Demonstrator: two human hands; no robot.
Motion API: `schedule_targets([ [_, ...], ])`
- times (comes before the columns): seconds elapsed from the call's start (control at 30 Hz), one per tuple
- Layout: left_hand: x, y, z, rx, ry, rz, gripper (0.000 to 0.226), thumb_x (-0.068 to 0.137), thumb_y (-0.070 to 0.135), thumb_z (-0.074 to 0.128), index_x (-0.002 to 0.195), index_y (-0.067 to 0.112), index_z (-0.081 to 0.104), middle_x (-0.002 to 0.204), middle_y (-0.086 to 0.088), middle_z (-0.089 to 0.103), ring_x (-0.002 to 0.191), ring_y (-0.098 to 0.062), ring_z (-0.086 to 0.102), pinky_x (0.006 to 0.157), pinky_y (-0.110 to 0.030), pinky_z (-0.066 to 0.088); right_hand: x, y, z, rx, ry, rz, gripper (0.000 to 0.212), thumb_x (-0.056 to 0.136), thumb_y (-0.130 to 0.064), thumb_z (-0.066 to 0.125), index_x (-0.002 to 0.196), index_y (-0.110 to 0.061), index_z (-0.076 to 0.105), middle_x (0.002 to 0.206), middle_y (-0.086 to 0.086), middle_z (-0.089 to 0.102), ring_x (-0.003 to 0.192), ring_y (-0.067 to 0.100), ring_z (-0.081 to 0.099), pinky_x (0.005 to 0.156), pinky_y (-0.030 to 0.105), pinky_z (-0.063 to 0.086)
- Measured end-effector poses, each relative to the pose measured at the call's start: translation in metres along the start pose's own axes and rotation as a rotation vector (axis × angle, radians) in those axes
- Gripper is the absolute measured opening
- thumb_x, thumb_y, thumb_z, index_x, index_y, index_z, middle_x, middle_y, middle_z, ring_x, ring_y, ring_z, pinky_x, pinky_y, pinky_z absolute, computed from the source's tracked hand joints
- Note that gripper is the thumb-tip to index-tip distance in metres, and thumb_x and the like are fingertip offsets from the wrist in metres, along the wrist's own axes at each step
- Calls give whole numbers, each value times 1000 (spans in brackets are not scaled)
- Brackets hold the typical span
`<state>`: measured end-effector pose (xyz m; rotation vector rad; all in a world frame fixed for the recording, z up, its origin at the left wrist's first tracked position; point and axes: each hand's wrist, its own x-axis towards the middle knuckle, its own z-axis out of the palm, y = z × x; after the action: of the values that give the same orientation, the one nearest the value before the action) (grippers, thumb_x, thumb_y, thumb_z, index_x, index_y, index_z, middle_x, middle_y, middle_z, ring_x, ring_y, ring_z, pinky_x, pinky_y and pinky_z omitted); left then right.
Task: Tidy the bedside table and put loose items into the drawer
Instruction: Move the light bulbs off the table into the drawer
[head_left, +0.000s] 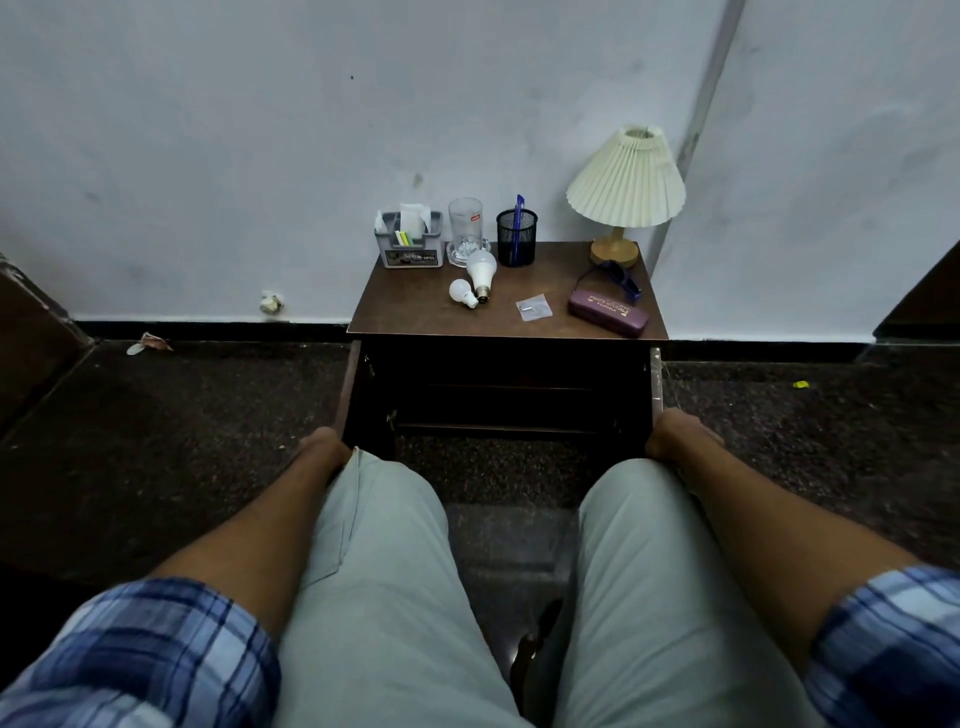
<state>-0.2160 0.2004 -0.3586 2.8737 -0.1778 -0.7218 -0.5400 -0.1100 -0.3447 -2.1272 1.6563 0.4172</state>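
Nearest the camera are two plaid blue sleeves and pale trouser legs, with bare forearms running forward to the drawer (498, 405). The left hand (324, 449) is curled over the drawer's left side wall and the right hand (675, 434) over the right one — each closed on the dark wooden edge, fingers mostly hidden behind it. The drawer stands pulled out, its inside too dark to read. Above it the brown, smooth-topped desk (415, 312) carries the loose things, all well apart from both hands: two white LED bulbs (475, 283) lying on their sides and touching, a small clear packet (534, 307) with a metal piece inside, and a purple glasses case (608, 312) with gold lettering too small to read, blue sunglasses (615, 278) just behind it. At the back edge, along the pale wall, stand a grey plastic organiser (410, 241) with papers and highlighters — its label unreadable — a clear glass tumbler (466, 228) bearing a small red mark, a black mesh pen cup (516, 236) holding a blue pen, and a lamp (626, 187) with a cream pleated shade on a wooden base.
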Motion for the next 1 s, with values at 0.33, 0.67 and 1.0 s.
schedule_targets([
  [0.33,-26,27,-29,-116,182,94,45,82,34,66,118,7,63,124,-19,65,114,-38,64,91,-43,53,-17,-51,-21,38,263,-270,31,85,-25,65,114,-14,66,117,13,70,110,34,67,91,43,57],
  [0.67,1,107,-18,-505,189,322,15,83,26,61,90,17,71,103,-5,72,101,-27,66,87,-32,52,-7,-152,-26,383,201,-558,22,83,-38,78,89,-19,70,88,0,72,90,20,69,79,30,54],
  [1.0,83,193,-5,-814,172,446,30,86,11,65,116,10,66,113,-7,70,105,-23,66,98,-34,52,72,-252,6,772,231,-498,24,80,-31,84,92,-14,72,82,-6,68,84,12,67,75,25,50],
])
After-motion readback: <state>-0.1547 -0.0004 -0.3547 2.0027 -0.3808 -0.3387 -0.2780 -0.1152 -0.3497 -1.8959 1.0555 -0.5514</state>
